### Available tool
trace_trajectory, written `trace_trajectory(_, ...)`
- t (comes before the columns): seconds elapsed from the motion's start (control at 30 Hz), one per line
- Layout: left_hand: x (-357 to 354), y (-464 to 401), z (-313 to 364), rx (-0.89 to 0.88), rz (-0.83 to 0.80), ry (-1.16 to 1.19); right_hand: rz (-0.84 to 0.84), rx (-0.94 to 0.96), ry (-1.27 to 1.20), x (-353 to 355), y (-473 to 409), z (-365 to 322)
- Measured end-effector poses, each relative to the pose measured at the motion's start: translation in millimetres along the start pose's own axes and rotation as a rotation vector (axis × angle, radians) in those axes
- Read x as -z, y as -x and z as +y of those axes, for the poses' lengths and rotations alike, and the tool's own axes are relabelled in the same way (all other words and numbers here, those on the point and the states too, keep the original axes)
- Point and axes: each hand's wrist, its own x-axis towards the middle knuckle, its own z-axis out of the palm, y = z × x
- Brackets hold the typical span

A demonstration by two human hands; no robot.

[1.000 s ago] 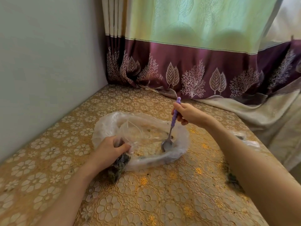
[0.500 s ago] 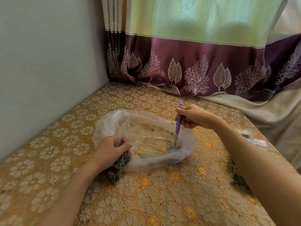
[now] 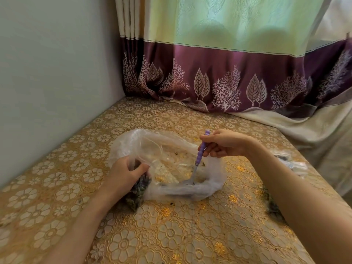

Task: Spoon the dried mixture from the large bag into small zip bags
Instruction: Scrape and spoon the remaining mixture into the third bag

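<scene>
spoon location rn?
Head view, centre-right: the spoon is held in the right hand, its bowl down inside the large bag.

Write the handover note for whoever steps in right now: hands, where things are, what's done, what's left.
Left hand: grips a small clear zip bag, partly filled with dark dried mixture, at the near-left edge of the large bag.
Right hand: holds the purple-handled metal spoon, its bowl down inside the large clear plastic bag lying open on the gold floral tablecloth.
Done: more small bags with dark contents lie by the right forearm, partly hidden; count unclear.
Left: the large bag looks nearly empty, only scattered bits showing. Scoop the remainder into the held bag, then seal it.
</scene>
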Motion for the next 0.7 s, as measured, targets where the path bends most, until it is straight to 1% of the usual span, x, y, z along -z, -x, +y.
trace_trajectory(0.1, 1, -1, 2, -0.032, 0.038, 0.048, 0.026, -0.021, -0.083, 1, -1, 4)
trace_trajectory(0.2, 1, -3, 1, -0.018, 0.083, 0.032, 0.066, -0.04, -0.165, 2, -1, 7)
trace_trajectory(0.23, 2, -2, 1, -0.012, 0.076, 0.033, 0.076, -0.038, -0.19, 2, -1, 7)
trace_trajectory(0.3, 4, -1, 1, -0.005, -0.006, 0.047, 0.106, -0.032, -0.241, 2, -1, 7)
trace_trajectory(0.4, 11, -2, 1, 0.044, -0.191, 0.059, 0.166, -0.003, -0.279, 2, 0, 3)
trace_trajectory(0.5, 21, -1, 1, 0.122, -0.378, 0.122, 0.227, 0.074, -0.314, 3, 2, -7)
trace_trajectory(0.63, 35, 2, -1, 0.156, -0.535, 0.105, 0.319, 0.199, -0.409, -1, 4, -30)
trace_trajectory(0.7, 40, 2, -2, 0.154, -0.589, 0.1, 0.334, 0.26, -0.453, -7, 4, -42)
